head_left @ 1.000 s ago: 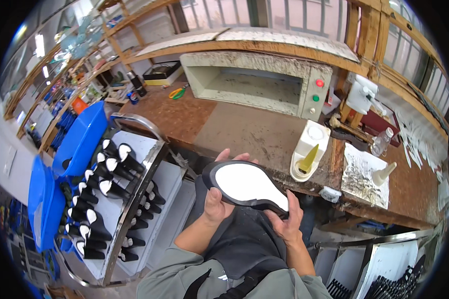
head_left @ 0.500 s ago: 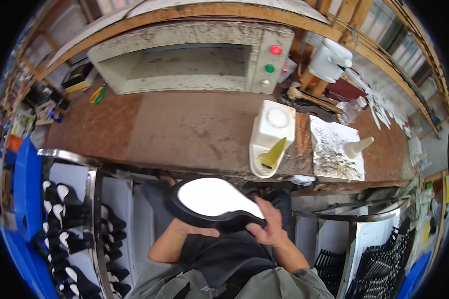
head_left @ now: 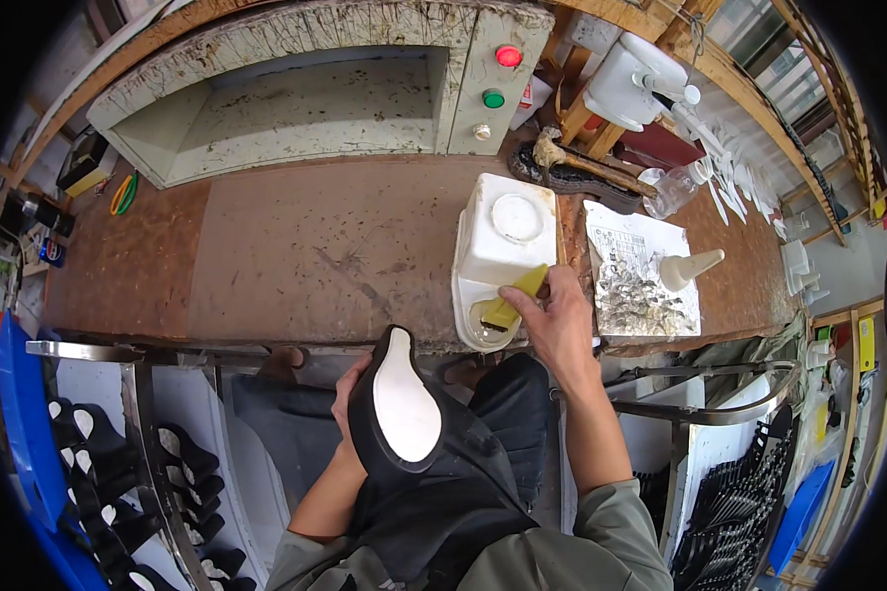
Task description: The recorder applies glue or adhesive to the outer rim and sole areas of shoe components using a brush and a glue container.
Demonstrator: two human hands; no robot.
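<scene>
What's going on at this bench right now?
A person is at a workbench. The left hand holds a black shoe sole, white face up. The right hand grips a yellow tool, its lower end in the front tray of a white container. More black pieces lie racked at the left.

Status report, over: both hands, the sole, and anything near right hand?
Left hand holds black-and-white sole, white side showing. Right hand pinches yellow tool at front of white container. Stained paper lies close by, on right.
</scene>
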